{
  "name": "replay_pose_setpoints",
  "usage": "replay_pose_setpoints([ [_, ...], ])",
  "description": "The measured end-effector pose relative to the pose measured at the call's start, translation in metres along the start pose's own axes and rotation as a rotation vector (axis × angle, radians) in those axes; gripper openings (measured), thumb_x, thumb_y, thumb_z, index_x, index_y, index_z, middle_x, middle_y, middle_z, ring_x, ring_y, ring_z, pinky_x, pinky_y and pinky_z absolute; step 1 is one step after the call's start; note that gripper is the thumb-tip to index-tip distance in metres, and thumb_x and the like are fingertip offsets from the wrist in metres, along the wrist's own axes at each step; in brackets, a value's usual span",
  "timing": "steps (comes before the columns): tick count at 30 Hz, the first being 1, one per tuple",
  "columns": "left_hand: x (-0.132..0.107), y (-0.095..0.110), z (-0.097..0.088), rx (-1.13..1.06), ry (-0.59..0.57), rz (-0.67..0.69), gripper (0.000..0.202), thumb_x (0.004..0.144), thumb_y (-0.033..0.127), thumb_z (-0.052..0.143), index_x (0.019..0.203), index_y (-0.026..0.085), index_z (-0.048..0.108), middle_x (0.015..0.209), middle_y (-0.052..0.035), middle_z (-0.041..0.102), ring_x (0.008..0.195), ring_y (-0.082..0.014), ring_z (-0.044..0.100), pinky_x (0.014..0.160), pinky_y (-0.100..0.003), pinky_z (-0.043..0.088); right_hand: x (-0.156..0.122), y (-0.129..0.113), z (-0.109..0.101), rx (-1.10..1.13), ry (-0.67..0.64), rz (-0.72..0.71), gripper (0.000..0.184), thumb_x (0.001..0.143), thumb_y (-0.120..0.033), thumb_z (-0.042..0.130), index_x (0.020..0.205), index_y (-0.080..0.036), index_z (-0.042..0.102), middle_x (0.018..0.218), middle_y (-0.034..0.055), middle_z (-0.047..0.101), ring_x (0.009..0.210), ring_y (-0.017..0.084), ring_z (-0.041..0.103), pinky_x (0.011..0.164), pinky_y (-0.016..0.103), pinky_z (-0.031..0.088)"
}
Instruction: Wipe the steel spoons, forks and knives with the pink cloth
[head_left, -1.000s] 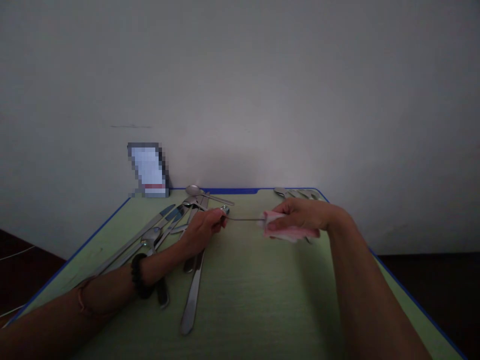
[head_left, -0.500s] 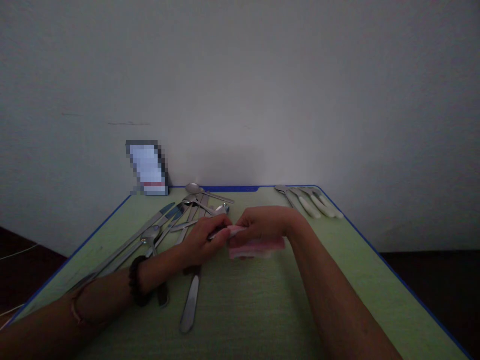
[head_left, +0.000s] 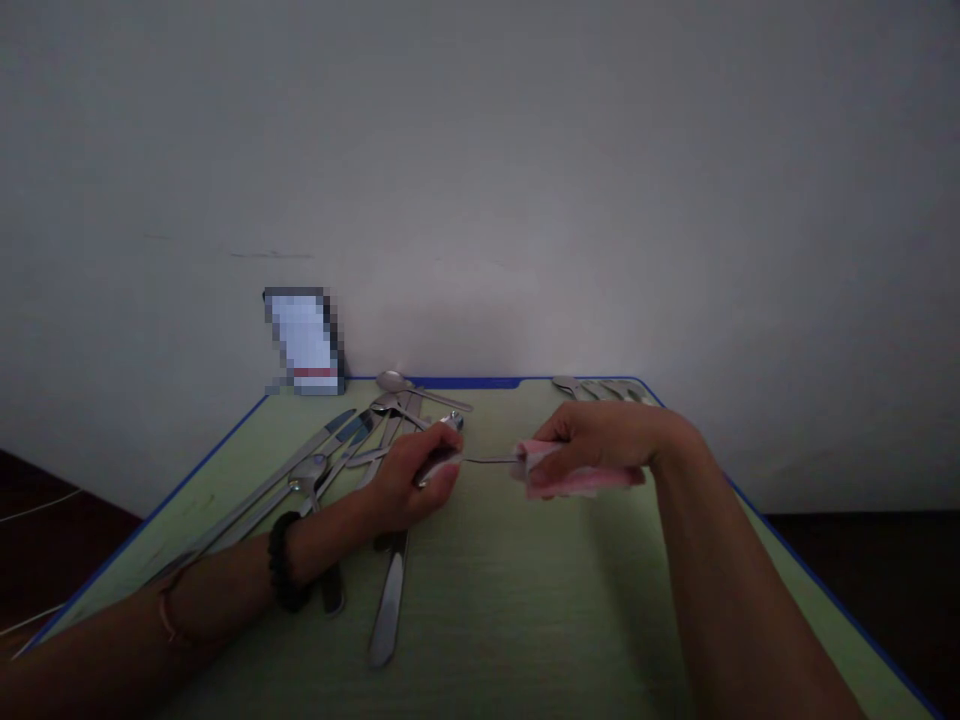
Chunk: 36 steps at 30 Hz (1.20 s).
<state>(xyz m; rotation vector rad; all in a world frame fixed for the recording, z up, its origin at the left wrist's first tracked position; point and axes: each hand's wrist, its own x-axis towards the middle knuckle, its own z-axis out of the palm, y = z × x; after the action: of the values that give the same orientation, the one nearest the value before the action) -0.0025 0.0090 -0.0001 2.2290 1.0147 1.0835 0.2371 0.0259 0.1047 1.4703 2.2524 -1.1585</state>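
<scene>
My left hand [head_left: 414, 478] is closed round the bowl end of a thin metal spoon [head_left: 487, 460] held level above the green table [head_left: 510, 600]. My right hand [head_left: 600, 440] grips a pink cloth [head_left: 577, 482] wrapped round the spoon's handle end. A short bare stretch of handle shows between the two hands. A dark bead bracelet sits on my left wrist.
A loose heap of steel knives and spoons [head_left: 352, 450] lies left of my hands, one knife [head_left: 388, 600] reaching toward me. Several white-handled pieces of cutlery [head_left: 600, 388] lie at the far right corner. A blurred-out upright object [head_left: 304, 340] stands against the wall [head_left: 525, 180].
My right hand with the cloth slid left along the handle to meet my left hand, then back out to the right, uncovering the handle again.
</scene>
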Motion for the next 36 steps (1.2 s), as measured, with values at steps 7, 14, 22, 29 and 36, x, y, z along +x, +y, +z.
replay_pose_setpoints([
  [7,-0.001,0.005,0.0,0.108,-0.123,0.037,0.019,0.075,0.036,0.047,0.082,0.02,0.055,0.065,0.0001,0.058,0.058,-0.0145,0.05,0.056,-0.025,0.038,0.03,-0.04,0.018,-0.094,-0.048,-0.237,0.041,0.077,-0.054,0.06,0.082,-0.016,0.073,0.064,-0.0006,0.061,0.054,0.009,0.048,0.051,0.021,0.033],
  [14,0.002,-0.002,-0.002,-0.001,-0.047,-0.047,0.025,0.079,0.042,0.043,0.08,0.019,0.054,0.059,0.0026,0.05,0.054,-0.013,0.044,0.055,-0.025,0.035,0.015,-0.003,0.006,0.058,-0.048,-0.077,0.039,0.075,-0.053,0.062,0.086,-0.018,0.074,0.07,0.0011,0.067,0.055,0.01,0.052,0.049,0.021,0.035],
  [22,0.003,-0.011,0.001,-0.177,0.061,-0.203,0.035,0.083,0.048,0.035,0.07,0.019,0.051,0.06,0.0016,0.047,0.054,-0.0124,0.039,0.052,-0.025,0.032,0.0,0.017,-0.002,0.179,0.009,0.001,0.045,0.073,-0.058,0.062,0.088,-0.017,0.073,0.073,0.0027,0.07,0.056,0.011,0.054,0.049,0.021,0.038],
  [29,0.002,-0.007,0.002,-0.144,-0.018,-0.12,0.033,0.084,0.044,0.037,0.066,0.019,0.05,0.054,0.0035,0.042,0.051,-0.0119,0.039,0.052,-0.025,0.032,0.018,-0.017,0.011,0.144,-0.112,-0.099,0.037,0.079,-0.051,0.059,0.086,-0.017,0.074,0.073,0.0017,0.07,0.057,0.01,0.056,0.051,0.02,0.039],
  [36,0.006,0.0,0.003,-0.07,-0.057,-0.163,0.036,0.085,0.041,0.036,0.06,0.019,0.049,0.051,0.0042,0.041,0.05,-0.0111,0.038,0.051,-0.025,0.029,0.031,-0.024,0.017,0.045,-0.042,-0.154,0.037,0.081,-0.05,0.058,0.084,-0.017,0.073,0.07,0.0003,0.067,0.055,0.009,0.053,0.051,0.02,0.036],
])
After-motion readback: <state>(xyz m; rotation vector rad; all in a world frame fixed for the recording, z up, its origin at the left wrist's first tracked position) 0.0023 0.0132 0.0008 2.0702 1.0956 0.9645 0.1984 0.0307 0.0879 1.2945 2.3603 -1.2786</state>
